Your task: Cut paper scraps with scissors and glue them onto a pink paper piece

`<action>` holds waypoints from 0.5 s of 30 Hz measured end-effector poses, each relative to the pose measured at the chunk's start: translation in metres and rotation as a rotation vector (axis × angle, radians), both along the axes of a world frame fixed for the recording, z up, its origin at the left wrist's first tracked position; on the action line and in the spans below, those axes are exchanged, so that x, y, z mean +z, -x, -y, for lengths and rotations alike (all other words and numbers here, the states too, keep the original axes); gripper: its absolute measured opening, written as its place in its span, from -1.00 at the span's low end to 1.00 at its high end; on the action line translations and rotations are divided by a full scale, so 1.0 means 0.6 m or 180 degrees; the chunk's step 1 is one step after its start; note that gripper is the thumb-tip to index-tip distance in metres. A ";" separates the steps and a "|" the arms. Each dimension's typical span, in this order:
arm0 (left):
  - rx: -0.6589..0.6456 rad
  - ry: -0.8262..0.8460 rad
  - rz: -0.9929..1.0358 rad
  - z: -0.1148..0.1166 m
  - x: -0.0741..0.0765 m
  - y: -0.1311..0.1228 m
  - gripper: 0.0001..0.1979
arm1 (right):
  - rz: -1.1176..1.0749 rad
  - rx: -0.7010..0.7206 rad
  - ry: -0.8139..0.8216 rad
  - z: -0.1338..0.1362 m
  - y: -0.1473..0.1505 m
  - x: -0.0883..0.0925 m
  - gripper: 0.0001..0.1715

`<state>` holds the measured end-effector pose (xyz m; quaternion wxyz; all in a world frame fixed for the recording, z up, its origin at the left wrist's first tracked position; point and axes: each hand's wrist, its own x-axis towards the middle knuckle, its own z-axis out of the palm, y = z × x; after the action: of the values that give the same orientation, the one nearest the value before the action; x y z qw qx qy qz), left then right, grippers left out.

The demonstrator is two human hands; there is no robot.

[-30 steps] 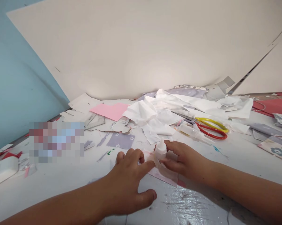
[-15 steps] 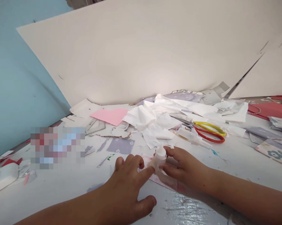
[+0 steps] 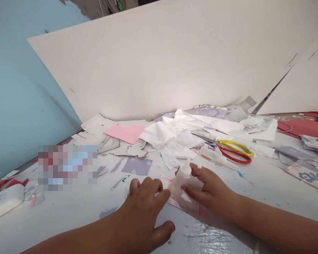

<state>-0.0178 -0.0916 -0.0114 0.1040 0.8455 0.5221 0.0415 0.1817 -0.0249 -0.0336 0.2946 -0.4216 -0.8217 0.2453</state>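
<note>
Apparently, no finished piece shows yet: the left hand point(image 3: 143, 204) lies spread open on a pink paper point(image 3: 180, 201), while the half-open right hand point(image 3: 212, 187) curls around a white bottle point(image 3: 184, 173) tilted at its nine o'clock, grip unclear.

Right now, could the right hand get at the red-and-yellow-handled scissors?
Probably yes. The right hand is at the small white plastic bottle, and the scissors lie just beyond it. Only a second plastic bottle, lying beside the handles, is close to that path.
</note>
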 end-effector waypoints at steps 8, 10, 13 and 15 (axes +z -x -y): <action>0.0059 0.0077 0.0095 0.001 0.003 0.002 -0.68 | 0.0205 0.0544 0.0107 0.006 0.008 0.004 -0.94; 0.0101 0.0006 0.0133 0.002 0.000 0.004 -0.70 | 0.0137 0.0419 0.0001 0.005 0.005 0.002 -0.94; 0.0159 0.0004 0.0226 0.001 -0.001 0.005 -0.71 | -0.0063 0.0002 -0.0237 0.006 0.000 -0.001 -0.91; 0.0208 0.0076 0.0282 0.000 0.000 0.005 -0.72 | -0.0128 -0.0133 -0.0217 0.009 0.000 -0.001 -0.88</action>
<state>-0.0206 -0.0917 -0.0114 0.1356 0.8240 0.5448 0.0760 0.1820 -0.0303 -0.0341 0.3303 -0.4234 -0.8146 0.2193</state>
